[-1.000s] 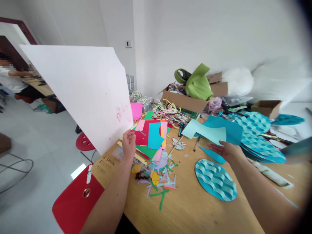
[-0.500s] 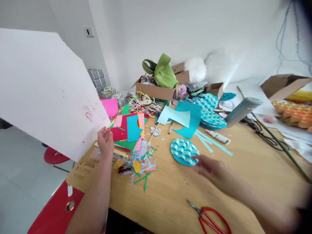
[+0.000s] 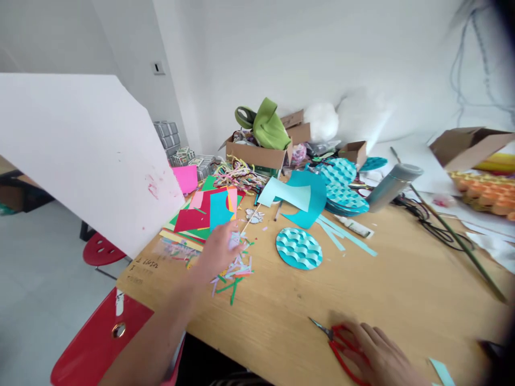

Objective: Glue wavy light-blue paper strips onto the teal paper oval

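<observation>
My left hand (image 3: 219,249) hovers, a little blurred, over the near edge of the coloured paper sheets (image 3: 193,220) and the paper scraps (image 3: 237,268), fingers apart and holding nothing. At the front of the table, my right hand (image 3: 378,348) is on the red handles of the scissors (image 3: 340,346), its fingers curled over them; the blades point away to the left. Between the hands lies an oval teal card (image 3: 299,248) covered with wavy light-blue paper strips. Beyond it are a cut teal sheet (image 3: 316,195) and a light-blue sheet (image 3: 287,194).
Loose light-blue strips (image 3: 348,236) lie beside a white glue tube (image 3: 354,226). Behind are a stack of wavy teal ovals (image 3: 346,195), a grey bottle (image 3: 396,185) and a cardboard box (image 3: 257,155). A large white board (image 3: 88,155) leans at left; a long stick (image 3: 454,230) lies right.
My left hand has left the white board's edge and moved right and nearer, over the paper scraps. My right hand has moved from the oval card down onto the scissors.
</observation>
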Demonstrator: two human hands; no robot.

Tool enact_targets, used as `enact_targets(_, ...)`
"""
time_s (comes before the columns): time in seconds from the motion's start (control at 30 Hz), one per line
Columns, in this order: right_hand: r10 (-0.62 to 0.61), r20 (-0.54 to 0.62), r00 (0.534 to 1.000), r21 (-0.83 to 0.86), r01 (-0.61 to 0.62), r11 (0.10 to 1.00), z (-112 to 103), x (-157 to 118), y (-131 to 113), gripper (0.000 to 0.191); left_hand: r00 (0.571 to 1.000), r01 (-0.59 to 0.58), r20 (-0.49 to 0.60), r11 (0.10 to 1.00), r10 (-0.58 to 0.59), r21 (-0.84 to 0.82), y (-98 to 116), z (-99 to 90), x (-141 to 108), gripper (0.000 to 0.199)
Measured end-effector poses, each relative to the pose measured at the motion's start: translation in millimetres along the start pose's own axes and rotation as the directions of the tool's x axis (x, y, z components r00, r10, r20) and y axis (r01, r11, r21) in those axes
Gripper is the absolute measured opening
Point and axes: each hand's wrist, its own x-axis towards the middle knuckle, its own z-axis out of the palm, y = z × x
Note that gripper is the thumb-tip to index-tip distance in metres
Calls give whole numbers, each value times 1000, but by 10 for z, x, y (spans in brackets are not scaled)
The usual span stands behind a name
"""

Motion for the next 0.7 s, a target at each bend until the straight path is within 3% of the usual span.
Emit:
enact_targets(0.1, 10, 5, 1000, -11, -9, 1000, -184, 162, 54, 28, 944, -141, 310, 988, 114, 67, 232, 428, -59, 85)
enact_targets(0.17, 32, -55, 998, 60, -29, 998, -250, 370, 78, 37, 903, -187, 410, 977, 129, 106, 341, 688, -51, 98)
enact_targets(0.3, 111, -121, 987, 231, -81, 970, -211, 946, 139, 49, 897, -195, 435, 953, 78, 231, 477, 1031, 23, 98)
enact_targets(0.43, 143, -123, 982, 325, -96, 941, -53, 1384, 260, 53, 906, -184, 421, 931, 36, 316, 546, 1148, 47, 93)
enact_targets(0.7, 163, -141, 977, 488, -75, 869, 89, 1567, 444, 58, 923, -193, 385, 877, 10, 440, 659, 1252, 5, 79)
